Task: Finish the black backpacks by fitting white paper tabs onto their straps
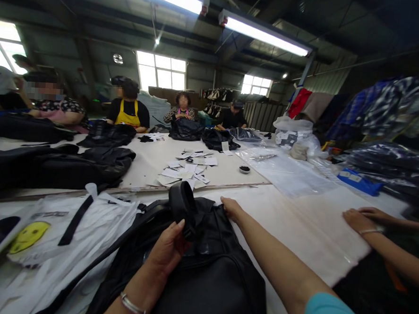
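Note:
A black backpack (209, 280) lies in front of me on the white table, its upper end pointing away from me. My left hand (168, 249) is closed on a black strap (183, 198) that loops up above the bag's top; the fingertips are partly hidden behind it. Beyond it, my right hand (231, 209) grips the bag's upper right corner, with most fingers tucked out of sight. A long strap trails down the bag's left side.
White plastic bags (102, 217), one with a yellow smiley, lie at left. Paper tags (187, 167) and a small dish (244, 169) sit ahead. Clear plastic sheeting (293, 174) spreads at right, near a co-worker's hands (362, 219). More black bags (102, 164) and seated people are farther off.

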The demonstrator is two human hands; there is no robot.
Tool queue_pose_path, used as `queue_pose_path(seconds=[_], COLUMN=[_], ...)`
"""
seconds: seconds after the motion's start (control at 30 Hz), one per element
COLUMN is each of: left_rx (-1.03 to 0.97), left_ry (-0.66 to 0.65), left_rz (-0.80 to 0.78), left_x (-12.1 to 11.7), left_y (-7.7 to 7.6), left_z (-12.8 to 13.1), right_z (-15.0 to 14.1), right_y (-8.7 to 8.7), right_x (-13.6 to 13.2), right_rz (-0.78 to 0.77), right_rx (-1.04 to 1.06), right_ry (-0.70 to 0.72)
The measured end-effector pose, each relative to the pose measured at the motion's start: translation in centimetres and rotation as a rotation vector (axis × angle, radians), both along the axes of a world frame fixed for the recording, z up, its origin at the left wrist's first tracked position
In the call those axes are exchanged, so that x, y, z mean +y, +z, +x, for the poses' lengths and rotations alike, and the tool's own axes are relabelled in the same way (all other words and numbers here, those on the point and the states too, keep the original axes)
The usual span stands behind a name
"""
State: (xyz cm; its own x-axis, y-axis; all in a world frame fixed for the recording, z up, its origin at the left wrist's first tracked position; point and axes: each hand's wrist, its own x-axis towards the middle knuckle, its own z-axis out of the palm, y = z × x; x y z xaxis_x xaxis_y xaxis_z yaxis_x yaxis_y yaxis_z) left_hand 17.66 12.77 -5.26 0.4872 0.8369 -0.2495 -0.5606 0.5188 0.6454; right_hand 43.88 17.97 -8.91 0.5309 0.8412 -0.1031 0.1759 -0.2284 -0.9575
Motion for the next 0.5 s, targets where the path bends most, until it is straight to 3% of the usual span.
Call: queue_pose_path(seconds=[0.17,0.27,0.33,0.5], left_rx=[-0.008,-0.095,-0.168,-0.244], left_ry=[-0.026,0.021,0.052,0.053], left_rz=[0.06,0.08,0.093,0.113], left_x=[-0.1,-0.3,-0.5,-0.7], left_y=[0.1,0.7,1.1,1.4], left_z=[-0.2,-0.5,-0.7,-1.0], right_z=[0.4,0.1,-0.9,-5.6], right_y=[2.2,4.5,6.0,8.5], right_x=[0.5,-1.0,-2.8,-7.8], right_rz=[0.075,0.198,0.265,0.376], right_rx=[0.191,0.243,0.264,0.191], right_ry=[-0.123,-0.094,-0.009,0.399])
